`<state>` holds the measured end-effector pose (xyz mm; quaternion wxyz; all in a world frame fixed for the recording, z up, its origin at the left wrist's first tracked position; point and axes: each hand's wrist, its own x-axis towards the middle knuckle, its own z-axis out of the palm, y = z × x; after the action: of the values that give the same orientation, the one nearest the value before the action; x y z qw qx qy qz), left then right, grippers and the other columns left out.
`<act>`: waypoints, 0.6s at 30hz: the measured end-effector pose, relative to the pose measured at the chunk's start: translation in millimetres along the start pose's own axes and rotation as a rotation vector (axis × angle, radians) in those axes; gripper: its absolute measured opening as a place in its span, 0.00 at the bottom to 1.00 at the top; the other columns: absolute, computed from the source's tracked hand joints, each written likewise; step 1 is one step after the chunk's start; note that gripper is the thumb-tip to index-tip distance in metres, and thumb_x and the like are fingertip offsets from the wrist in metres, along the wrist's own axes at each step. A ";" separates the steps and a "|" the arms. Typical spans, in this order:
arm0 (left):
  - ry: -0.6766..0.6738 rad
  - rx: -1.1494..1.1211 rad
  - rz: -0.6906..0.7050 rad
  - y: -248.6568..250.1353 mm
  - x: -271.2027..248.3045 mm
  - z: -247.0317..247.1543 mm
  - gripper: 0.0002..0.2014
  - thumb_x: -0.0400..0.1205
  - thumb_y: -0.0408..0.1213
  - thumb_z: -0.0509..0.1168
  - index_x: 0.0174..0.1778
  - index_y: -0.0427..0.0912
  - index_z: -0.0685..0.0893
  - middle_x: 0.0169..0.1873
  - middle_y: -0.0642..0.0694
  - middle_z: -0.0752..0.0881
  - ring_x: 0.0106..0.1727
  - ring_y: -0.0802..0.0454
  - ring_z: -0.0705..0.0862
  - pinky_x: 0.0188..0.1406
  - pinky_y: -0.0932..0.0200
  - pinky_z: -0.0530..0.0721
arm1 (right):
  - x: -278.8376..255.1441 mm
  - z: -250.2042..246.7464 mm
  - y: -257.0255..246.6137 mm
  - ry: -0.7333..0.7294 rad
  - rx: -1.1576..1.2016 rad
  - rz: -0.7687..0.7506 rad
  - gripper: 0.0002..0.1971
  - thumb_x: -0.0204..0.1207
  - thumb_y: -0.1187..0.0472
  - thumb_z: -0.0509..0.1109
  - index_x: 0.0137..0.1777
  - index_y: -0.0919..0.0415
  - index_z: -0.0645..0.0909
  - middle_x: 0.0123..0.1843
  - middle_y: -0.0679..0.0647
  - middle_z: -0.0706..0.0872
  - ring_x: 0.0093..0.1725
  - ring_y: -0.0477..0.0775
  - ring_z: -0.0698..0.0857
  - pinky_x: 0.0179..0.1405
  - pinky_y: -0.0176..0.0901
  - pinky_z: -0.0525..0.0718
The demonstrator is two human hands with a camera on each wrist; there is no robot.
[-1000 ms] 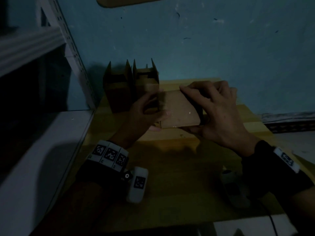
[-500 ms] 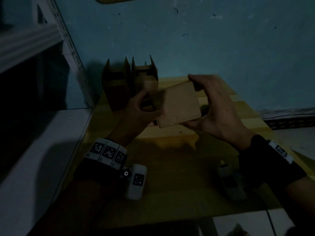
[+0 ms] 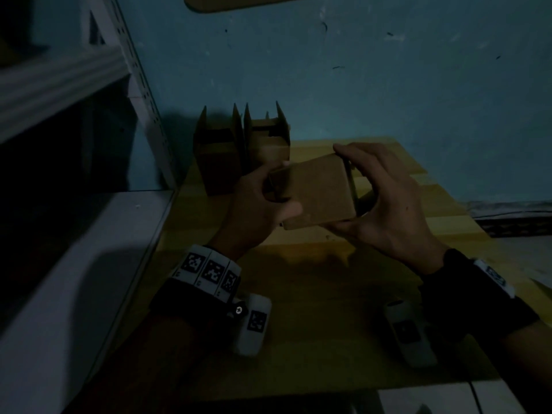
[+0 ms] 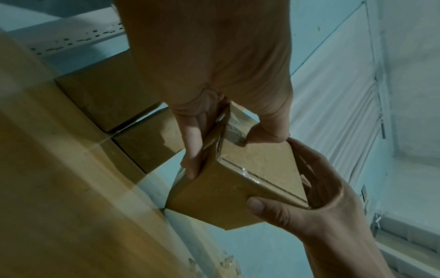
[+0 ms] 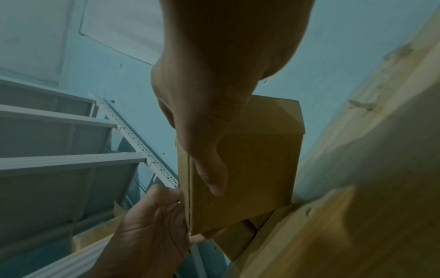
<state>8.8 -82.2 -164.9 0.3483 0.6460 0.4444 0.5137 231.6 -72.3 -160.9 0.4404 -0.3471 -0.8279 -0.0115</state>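
**Slowly, a small box tips up between two hands**

Under both hands runs a yellow wooden table, its planks dim in the poor light. Beyond the left hand, an open carton stands against the blue wall. A second open carton touches its side, and both have their flaps pointing up. Out past that hand's outer side rises a white metal rack with a slotted upright.

The cardboard box is held between the two hands, clear above the table. The left hand grips its left end. Its thumb lies across the near lower corner, and the left wrist view shows its fingers curled round the taped end. The right hand clasps the right end, with the thumb under the near edge and the fingers hooked over the far top corner.

A second ago the box lay flatter and lower, with the right fingers draped across its top face. Since then it has tipped up, so its broad face leans toward the person. The right fingers have slid off that face to the right end. The left hand was blurred then and now shows sharp. Both cartons stand where they stood.
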 end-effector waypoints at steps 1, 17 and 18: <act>0.003 0.006 -0.012 0.1 0.1 0.2 0.31 0.71 0.22 0.76 0.71 0.42 0.79 0.56 0.56 0.82 0.55 0.68 0.83 0.44 0.74 0.83 | 0.0 0.3 0.4 -0.003 0.009 0.003 0.48 0.61 0.45 0.89 0.78 0.64 0.75 0.73 0.61 0.78 0.70 0.60 0.80 0.64 0.61 0.83; -0.011 0.117 -0.037 5.2 -0.7 -2.0 0.35 0.71 0.34 0.77 0.75 0.45 0.75 0.64 0.46 0.77 0.56 0.56 0.80 0.40 0.67 0.87 | -1.9 2.4 -0.2 0.003 -0.031 0.003 0.47 0.61 0.44 0.88 0.77 0.63 0.75 0.72 0.60 0.78 0.69 0.58 0.79 0.63 0.58 0.82; -0.006 0.129 -0.031 5.1 -0.8 -1.8 0.33 0.73 0.31 0.76 0.75 0.44 0.75 0.64 0.47 0.76 0.54 0.58 0.80 0.38 0.69 0.87 | -2.1 2.3 -0.3 0.003 -0.028 0.004 0.47 0.61 0.44 0.88 0.77 0.64 0.75 0.72 0.60 0.77 0.69 0.59 0.79 0.63 0.59 0.82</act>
<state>8.1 -84.8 -160.1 0.3151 0.6619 0.4853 0.4765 230.5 -73.0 -163.8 0.4368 -0.3550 -0.8262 -0.0225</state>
